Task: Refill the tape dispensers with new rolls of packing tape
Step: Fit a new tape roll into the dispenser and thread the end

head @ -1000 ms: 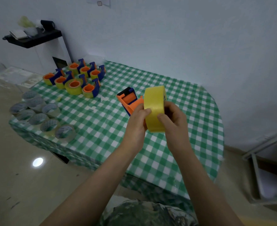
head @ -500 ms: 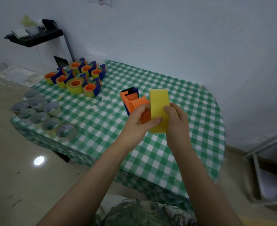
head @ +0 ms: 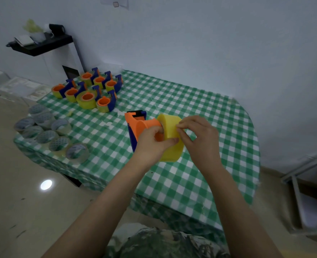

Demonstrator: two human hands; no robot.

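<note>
Two hands, frame centre: left hand (head: 152,146) grip curled round orange-and-blue plastic tape dispenser (head: 135,125), steadying it; right hand (head: 200,140) grip pinches yellow packing-tape roll (head: 172,151), probably seating it, above green-checked counter (head: 219,112).

The room is dim, with a cool bluish cast over the wall (head: 210,43). A round glare spot (head: 46,184) (small, white) shines on the glossy floor (head: 14,211). Shadows are soft. Straight lines bow towards the edges, and the corners look slightly soft.
</note>
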